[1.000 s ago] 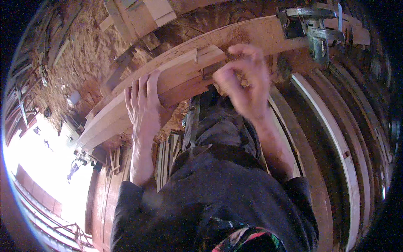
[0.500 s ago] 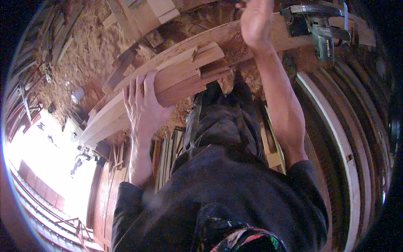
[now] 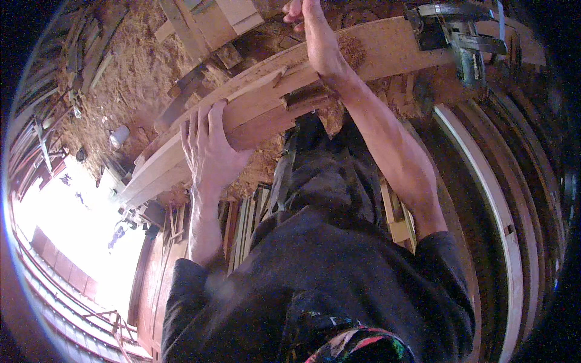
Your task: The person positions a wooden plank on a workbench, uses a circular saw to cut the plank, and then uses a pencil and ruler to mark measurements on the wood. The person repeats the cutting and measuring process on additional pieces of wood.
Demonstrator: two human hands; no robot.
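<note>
Board: the pale board (image 3: 257, 103) slants in front of the person's legs, against the long plank (image 3: 387, 48) on its far side; its right end is near the right forearm.
Left hand: the left hand (image 3: 209, 145) curves over the board, fingers spread across the top and thumb toward the near side, opened about to the board's width; it seems to have hold, but how firmly I cannot tell.
Right hand: the right hand (image 3: 311, 36) is beyond the board, partly cut off at the top edge, fingers half bent; whether it holds anything I cannot tell.
Slip risk: one hand alone on the board could let it pivot or slide if its right end is bumped.
Snag risk: the right forearm passes close to the board's end and could knock it.
Tool risk: the power tool (image 3: 451, 27) on the plank could shift if the plank is jolted.
Footing risk: sawdust (image 3: 139, 78) and off-cuts (image 3: 239, 18) could cause a stumble.
</note>
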